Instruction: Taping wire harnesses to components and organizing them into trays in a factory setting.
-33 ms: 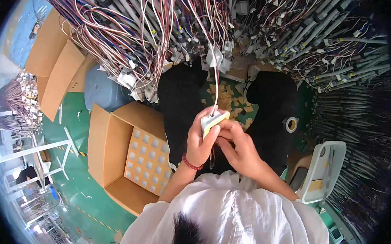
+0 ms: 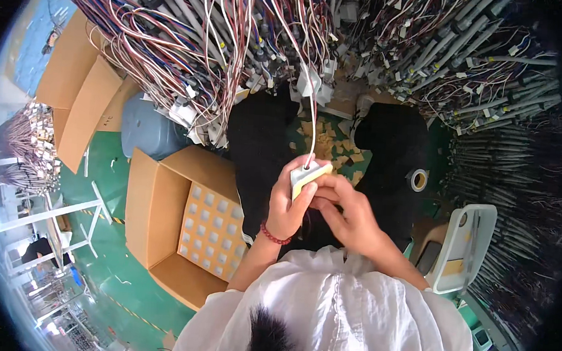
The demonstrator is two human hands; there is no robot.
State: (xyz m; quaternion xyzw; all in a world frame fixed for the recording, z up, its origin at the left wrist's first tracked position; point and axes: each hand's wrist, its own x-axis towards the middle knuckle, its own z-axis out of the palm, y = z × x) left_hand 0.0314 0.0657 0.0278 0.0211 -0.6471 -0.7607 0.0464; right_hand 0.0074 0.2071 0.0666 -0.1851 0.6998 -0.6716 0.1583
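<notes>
My left hand [image 2: 287,205], with a red bead bracelet [image 2: 275,234] on the wrist, is shut on a small white connector block [image 2: 307,174] that has a yellowish face. A white wire [image 2: 313,129] runs from the block up into the hanging wire harness [image 2: 224,50]. My right hand [image 2: 349,213] meets the left one, its fingertips pinching the block's lower yellow edge. Both hands sit in front of my white shirt [image 2: 343,308], above my dark trousers.
An open cardboard box [image 2: 153,219] holding a gridded tray [image 2: 216,229] stands on the green floor at my left. Yellow paper scraps [image 2: 334,150] lie between my feet. A tape roll [image 2: 417,179] and a white plastic tray [image 2: 470,242] are to the right. A blue-grey bin [image 2: 145,128] sits behind the box.
</notes>
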